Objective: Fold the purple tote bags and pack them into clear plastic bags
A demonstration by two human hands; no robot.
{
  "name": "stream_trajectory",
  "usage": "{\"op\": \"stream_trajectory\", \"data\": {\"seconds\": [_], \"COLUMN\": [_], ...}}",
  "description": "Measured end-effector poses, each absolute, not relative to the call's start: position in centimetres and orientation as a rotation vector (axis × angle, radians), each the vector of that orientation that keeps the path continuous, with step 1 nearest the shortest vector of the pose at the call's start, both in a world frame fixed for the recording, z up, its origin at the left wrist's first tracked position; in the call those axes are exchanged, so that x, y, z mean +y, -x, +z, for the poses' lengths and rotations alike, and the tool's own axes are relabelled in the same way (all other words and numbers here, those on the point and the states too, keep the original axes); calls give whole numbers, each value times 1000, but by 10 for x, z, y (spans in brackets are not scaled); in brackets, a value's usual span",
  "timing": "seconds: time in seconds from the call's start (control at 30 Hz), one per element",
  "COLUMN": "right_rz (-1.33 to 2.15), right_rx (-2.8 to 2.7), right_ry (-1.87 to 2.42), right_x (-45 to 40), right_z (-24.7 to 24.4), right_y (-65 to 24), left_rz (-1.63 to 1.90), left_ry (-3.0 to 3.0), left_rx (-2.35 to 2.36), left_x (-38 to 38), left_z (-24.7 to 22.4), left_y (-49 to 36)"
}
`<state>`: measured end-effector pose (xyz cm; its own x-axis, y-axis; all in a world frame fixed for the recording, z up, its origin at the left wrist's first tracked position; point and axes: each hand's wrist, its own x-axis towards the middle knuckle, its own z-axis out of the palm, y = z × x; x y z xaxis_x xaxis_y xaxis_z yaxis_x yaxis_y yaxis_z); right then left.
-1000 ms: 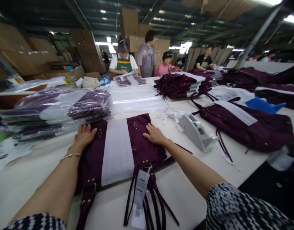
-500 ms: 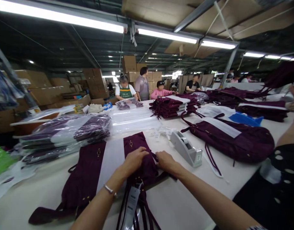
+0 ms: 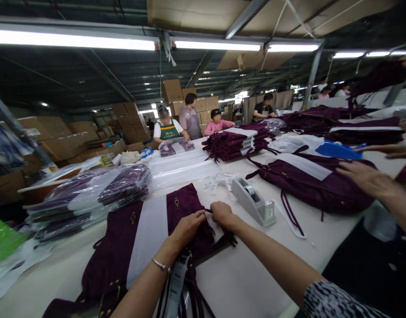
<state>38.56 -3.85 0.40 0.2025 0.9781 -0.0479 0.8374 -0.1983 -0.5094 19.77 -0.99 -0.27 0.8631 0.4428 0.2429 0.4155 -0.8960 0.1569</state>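
Maroon fabric bag (image 3: pixel 113 240) lies flat on the white table (image 3: pixel 252 274), under the L hand (image 3: pixel 187 227) & spreading to its left, w/ a wide white paper band (image 3: pixel 149 236) across it. L fingers are close together, laid on the bag's right part; can't tell if they pinch cloth. R hand (image 3: pixel 222 215), just beside, is curled w/ a thin maroon strap (image 3: pixel 208 211) pinched at thumb & fingertips.

Handling, my judgement: L should press cloth flat near the strap's base, R guide strap w/ light, even tension, no twist; go easy, or the panel may bunch & the band crease.

Writing: white hang tag (image 3: pixel 176 282) below L hand has print, too small to read. Grey tape dispenser (image 3: pixel 254 204), just right of & beyond R hand, has a small white label (image 3: pixel 269 213), illegible. Far beyond L hand, a co-worker's green apron (image 3: pixel 168 132) has pale lettering, maybe "OBLUN", blurred.
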Motion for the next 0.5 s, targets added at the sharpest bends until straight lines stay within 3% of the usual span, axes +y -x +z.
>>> {"op": "stream_trajectory", "data": {"seconds": [0.23, 0.5], "right_rz": [961, 854], "right_rx": [-1128, -1059], "right_ry": [1690, 1615], "right_x": [-11, -9], "right_z": [17, -6], "right_y": [-407, -342], "left_rz": [863, 1130], "left_ry": [-2846, -2882], "left_rx": [802, 661], "left_x": [-13, -13], "left_z": [-18, -22], "left_y": [-186, -192]}}
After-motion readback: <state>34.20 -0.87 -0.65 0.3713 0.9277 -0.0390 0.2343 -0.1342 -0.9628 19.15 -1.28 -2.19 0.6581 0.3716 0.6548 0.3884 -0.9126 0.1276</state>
